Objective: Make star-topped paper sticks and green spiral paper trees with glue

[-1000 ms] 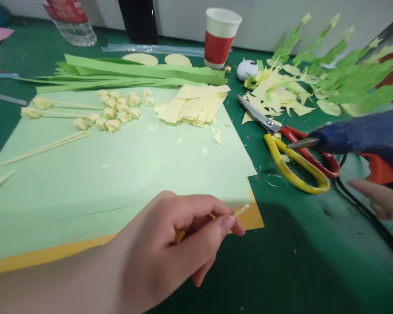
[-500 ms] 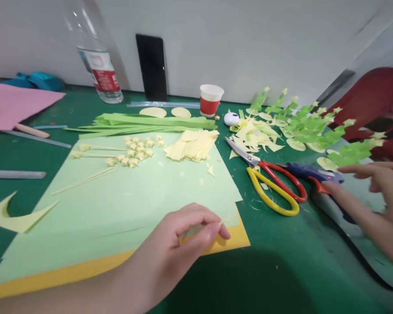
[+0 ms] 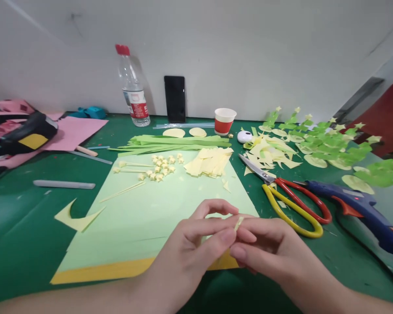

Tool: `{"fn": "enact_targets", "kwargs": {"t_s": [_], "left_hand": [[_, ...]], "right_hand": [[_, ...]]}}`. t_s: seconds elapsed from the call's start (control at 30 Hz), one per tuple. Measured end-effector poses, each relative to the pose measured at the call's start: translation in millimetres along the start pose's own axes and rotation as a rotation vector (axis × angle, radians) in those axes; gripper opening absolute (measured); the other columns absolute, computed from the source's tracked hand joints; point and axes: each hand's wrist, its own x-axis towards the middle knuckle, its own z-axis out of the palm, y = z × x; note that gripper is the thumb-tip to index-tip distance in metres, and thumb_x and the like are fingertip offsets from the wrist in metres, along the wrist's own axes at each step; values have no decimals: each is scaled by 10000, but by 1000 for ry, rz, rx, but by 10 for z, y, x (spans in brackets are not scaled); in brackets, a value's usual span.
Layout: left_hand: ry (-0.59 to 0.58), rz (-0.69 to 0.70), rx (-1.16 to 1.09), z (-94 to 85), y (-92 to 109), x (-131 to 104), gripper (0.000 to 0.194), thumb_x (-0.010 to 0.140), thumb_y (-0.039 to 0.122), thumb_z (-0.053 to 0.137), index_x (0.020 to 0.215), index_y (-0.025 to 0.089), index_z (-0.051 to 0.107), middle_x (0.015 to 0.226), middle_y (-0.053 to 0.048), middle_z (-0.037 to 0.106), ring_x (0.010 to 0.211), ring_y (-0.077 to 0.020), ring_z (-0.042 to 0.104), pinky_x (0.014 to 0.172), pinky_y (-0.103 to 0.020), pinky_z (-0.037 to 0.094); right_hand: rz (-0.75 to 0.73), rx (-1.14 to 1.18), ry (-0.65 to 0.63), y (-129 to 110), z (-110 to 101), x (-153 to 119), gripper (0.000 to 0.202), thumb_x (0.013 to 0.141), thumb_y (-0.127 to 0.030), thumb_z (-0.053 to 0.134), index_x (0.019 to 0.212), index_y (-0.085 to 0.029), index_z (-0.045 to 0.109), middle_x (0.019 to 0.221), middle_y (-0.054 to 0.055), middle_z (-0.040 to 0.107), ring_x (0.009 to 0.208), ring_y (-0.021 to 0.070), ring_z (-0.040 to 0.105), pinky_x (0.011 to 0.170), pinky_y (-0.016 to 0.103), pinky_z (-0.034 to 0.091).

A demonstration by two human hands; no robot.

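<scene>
I have my left hand [image 3: 221, 224] pinched on a small pale strip [image 3: 238, 223], thumb against finger. My right hand [image 3: 253, 237] has its fingertips up against it; its thumb sits a bit apart, and I cannot tell if it grips too. The strip is between the two hands, held up over the near edge of the green paper [image 3: 144, 226]. I think the tips hold it because it is so small.

At eleven o'clock from the hands is a pile of yellow slips [image 3: 209, 162], and near ten the little stars [image 3: 159, 168], both on the paper, maybe to keep them apart. The scissors [image 3: 309, 198] are at two, loops toward me, maybe for easy grabbing. The glue gun [image 3: 342, 192] lies at three, nose turned away from my right hand, maybe for safety. The phone [image 3: 175, 100] leans on the wall [image 3: 216, 52], so it stands up.
</scene>
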Motion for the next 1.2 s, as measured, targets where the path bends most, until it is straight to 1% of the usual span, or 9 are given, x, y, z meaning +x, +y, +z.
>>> {"fn": "enact_targets", "kwargs": {"t_s": [0.13, 0.23, 0.3, 0.37, 0.53, 0.63, 0.97, 1.1, 1.2], "left_hand": [[-7, 20, 128, -5, -13, 8, 243, 855, 280, 478, 730, 216, 677, 978, -20, 545, 1078, -164, 452, 919, -249, 399], [59, -41, 219, -69, -2, 13, 174, 821, 309, 523, 958, 234, 601, 1062, -14, 564, 963, -165, 558, 834, -273, 457], [138, -7, 525, -197, 64, 36, 188, 812, 308, 515, 981, 235, 554, 1005, -11, 604, 876, -158, 592, 751, -264, 485], [205, 182, 1201, -393, 177, 86, 194, 852, 275, 402, 824, 211, 582, 868, -15, 633, 828, -169, 583, 741, -292, 471], [309, 192, 1610, -883, 412, 248, 196, 775, 289, 485, 818, 183, 643, 921, -106, 664, 937, -326, 525, 840, -524, 330], [310, 177, 1733, -997, 412, 276, 183, 757, 291, 507, 794, 216, 671, 880, -80, 673, 893, -310, 541, 806, -497, 352], [296, 214, 1896, -1087, 332, 250, 207, 762, 251, 492, 714, 213, 690, 810, -83, 662, 813, -297, 551, 721, -466, 391], [263, 291, 1857, -979, 331, 235, 182, 782, 230, 491, 768, 198, 670, 868, -85, 677, 887, -306, 560, 777, -467, 396], [231, 374, 1797, -806, 362, 178, 158, 819, 228, 475, 838, 189, 627, 897, -49, 688, 895, -236, 583, 882, -416, 368]], "right_hand": [[61, 19, 18, 41, -19, 18, 240, 732, -284, 639, 539, -169, 552, 492, -45, 408, 481, 52, 370, 458, 127, 352], [71, 96, 35, 52, -75, 13, 170, 720, -335, 661, 626, -193, 651, 505, -38, 452, 447, 45, 381, 424, 126, 349], [91, 145, 61, 57, -126, -16, 203, 730, -389, 660, 649, -203, 671, 562, -23, 500, 455, 40, 396, 430, 124, 362], [119, 176, 90, 68, -173, -53, 230, 734, -429, 657, 672, -209, 682, 614, -12, 531, 464, 37, 402, 440, 124, 374], [168, 175, 126, 99, -224, -87, 275, 721, -475, 655, 683, -204, 684, 632, 3, 551, 455, 41, 400, 435, 135, 385], [165, 148, 131, 98, -218, -66, 299, 716, -503, 643, 679, -208, 682, 605, 8, 546, 460, 59, 418, 433, 151, 399], [128, 178, 144, 64, -215, -66, 250, 709, -476, 666, 666, -230, 682, 644, 1, 571, 455, 40, 410, 429, 123, 388], [159, 193, 160, 64, -217, -71, 249, 706, -484, 671, 676, -237, 683, 589, -8, 551, 448, 39, 412, 425, 121, 371], [193, 220, 135, 85, -211, -44, 264, 702, -501, 669, 688, -238, 685, 517, -14, 514, 449, 52, 428, 428, 128, 378]]}}
